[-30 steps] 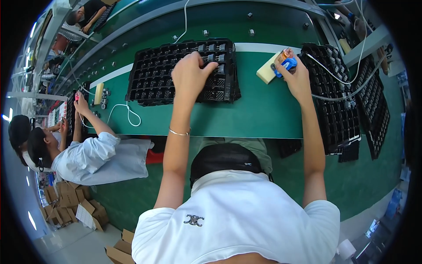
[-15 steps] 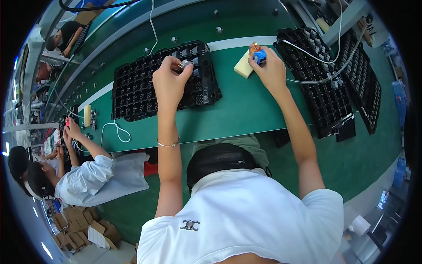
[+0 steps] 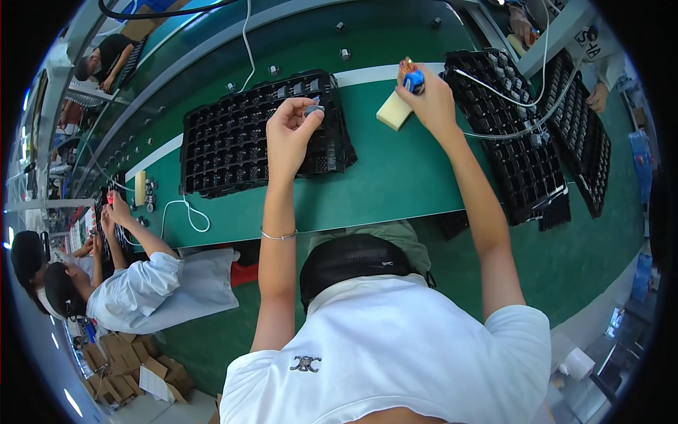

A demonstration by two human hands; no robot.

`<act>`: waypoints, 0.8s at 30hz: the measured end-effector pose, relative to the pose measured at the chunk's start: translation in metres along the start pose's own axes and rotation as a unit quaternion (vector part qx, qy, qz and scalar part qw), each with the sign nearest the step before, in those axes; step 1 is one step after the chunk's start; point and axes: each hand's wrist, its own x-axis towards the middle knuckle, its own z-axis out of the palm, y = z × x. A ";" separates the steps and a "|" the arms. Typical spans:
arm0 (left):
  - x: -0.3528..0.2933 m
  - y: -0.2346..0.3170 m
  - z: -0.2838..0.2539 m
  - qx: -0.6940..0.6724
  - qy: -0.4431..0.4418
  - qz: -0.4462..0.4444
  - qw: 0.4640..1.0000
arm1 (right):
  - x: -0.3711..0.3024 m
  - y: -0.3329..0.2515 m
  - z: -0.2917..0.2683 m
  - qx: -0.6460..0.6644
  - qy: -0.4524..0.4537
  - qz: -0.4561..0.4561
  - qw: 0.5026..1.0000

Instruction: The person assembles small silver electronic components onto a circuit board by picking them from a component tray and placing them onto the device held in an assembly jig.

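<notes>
My left hand [image 3: 288, 141] is closed in a pinch on a small grey metallic part [image 3: 313, 111], above the right side of a black compartment tray [image 3: 219, 152]. Several grey parts sit in the tray's far right pockets. Over on the right, my right hand [image 3: 436, 107] is wrapped round a blue object with an orange, copper-coloured top [image 3: 412, 79]; its kind is not clear. Just below that hand, a pale yellow sponge block [image 3: 393, 111] lies on the green worktop [image 3: 395, 166]. The two hands are well apart.
Black trays [image 3: 505, 141] holding grey parts stand on the right, with a thin white cable [image 3: 494, 92] across them. Beyond the bench runs a green belt with small parts [image 3: 345, 54]. Co-workers [image 3: 141, 283] sit at left; another person's hand [image 3: 597, 97] shows at far right.
My left hand has moved slightly right and nearer with the small part. My right hand has shifted slightly left and nearer. Parts on the belt moved left; another person's hands appeared at upper right.
</notes>
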 end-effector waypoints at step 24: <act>-0.011 0.023 0.017 -0.025 0.001 0.105 0.994 | 0.013 -0.095 -0.012 0.442 -0.205 0.064 0.871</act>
